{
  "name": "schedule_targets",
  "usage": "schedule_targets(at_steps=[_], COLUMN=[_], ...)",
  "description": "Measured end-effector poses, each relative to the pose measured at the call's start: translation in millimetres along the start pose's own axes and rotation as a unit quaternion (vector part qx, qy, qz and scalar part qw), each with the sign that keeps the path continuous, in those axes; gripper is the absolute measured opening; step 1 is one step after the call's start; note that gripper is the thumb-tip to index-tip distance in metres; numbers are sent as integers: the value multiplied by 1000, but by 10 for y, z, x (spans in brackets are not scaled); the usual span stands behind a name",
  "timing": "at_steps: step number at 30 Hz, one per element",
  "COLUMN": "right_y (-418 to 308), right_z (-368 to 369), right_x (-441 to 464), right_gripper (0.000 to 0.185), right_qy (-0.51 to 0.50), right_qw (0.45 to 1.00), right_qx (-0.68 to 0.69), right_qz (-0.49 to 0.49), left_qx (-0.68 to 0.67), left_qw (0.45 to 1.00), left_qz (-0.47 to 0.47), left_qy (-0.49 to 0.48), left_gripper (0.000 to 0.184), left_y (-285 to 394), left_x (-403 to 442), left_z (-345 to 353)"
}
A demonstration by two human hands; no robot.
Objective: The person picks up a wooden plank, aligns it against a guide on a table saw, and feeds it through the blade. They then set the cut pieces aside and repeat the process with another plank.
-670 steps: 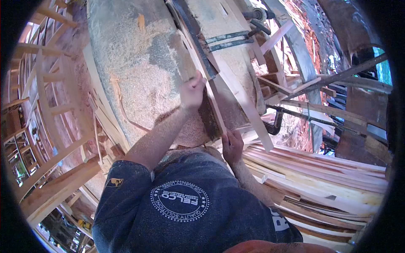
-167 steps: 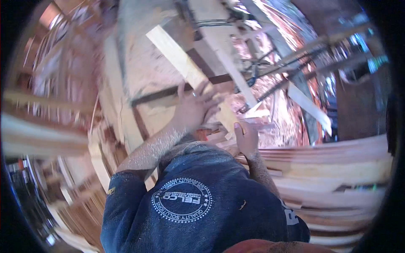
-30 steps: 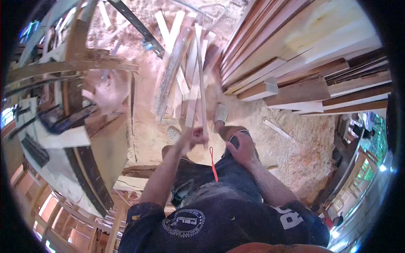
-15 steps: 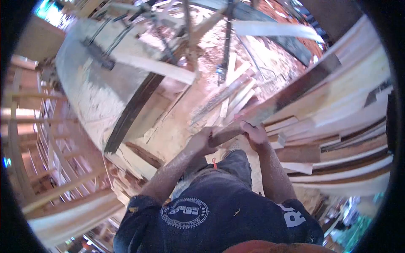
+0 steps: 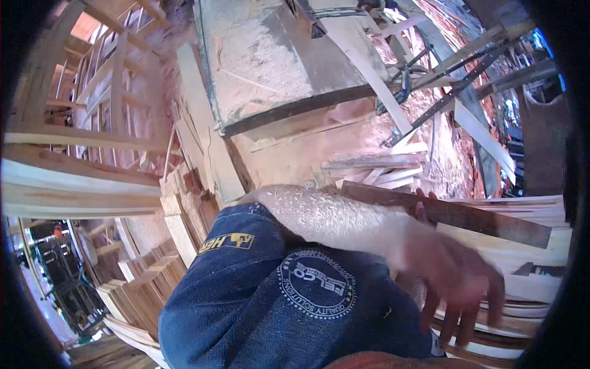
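Observation:
My left arm reaches across my body to the right, and my left hand (image 5: 458, 280) is slightly blurred with its fingers apart and nothing in them. Just beyond it lies a long dark brown board (image 5: 491, 226), slanting down to the right. The fingertips of my right hand (image 5: 423, 206) show at the board's far edge, wrapped round it; the rest of that hand is hidden behind my left forearm. Below the board, under my left hand, are stacked planks (image 5: 522, 243).
A dusty workbench (image 5: 246, 74) with a dark edge beam stands ahead, a pale strip (image 5: 369, 71) overhanging its right side. A clamp (image 5: 402, 92) is beside it. Cut strips (image 5: 381, 169) lie on the floor. Timber frames (image 5: 117, 92) and upright offcuts (image 5: 144, 280) are at left.
The view has turned, bringing the bench ahead. The dark board has moved right, over the planks. My left hand has let go of it and swung across to the right, its fingers now spread.

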State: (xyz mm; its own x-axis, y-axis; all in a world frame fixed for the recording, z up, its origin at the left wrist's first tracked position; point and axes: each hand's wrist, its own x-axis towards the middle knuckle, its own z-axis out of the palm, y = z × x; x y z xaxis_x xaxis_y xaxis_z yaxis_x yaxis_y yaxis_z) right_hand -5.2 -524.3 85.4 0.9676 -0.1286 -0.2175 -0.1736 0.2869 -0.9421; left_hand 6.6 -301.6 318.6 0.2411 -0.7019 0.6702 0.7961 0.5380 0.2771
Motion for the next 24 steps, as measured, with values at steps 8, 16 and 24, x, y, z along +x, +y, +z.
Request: schedule_targets(at_steps=[8, 16, 24], right_y=[-318, -123, -25], right_z=[-70, -620, -898], right_x=[-337, -837, -1234], right_gripper=[46, 45, 42], right_qy=[4, -70, -15], right_qw=[1000, 997, 999], right_qx=[7, -34, -44], right_qz=[21, -23, -1], left_qx=[54, 125, 193], left_qw=[991, 983, 966], left_qz=[98, 130, 170], left_qy=[-71, -47, -23], left_gripper=[47, 42, 37], left_y=[-604, -1209, -1620], left_x=[301, 568, 738], left_z=[454, 434, 406])
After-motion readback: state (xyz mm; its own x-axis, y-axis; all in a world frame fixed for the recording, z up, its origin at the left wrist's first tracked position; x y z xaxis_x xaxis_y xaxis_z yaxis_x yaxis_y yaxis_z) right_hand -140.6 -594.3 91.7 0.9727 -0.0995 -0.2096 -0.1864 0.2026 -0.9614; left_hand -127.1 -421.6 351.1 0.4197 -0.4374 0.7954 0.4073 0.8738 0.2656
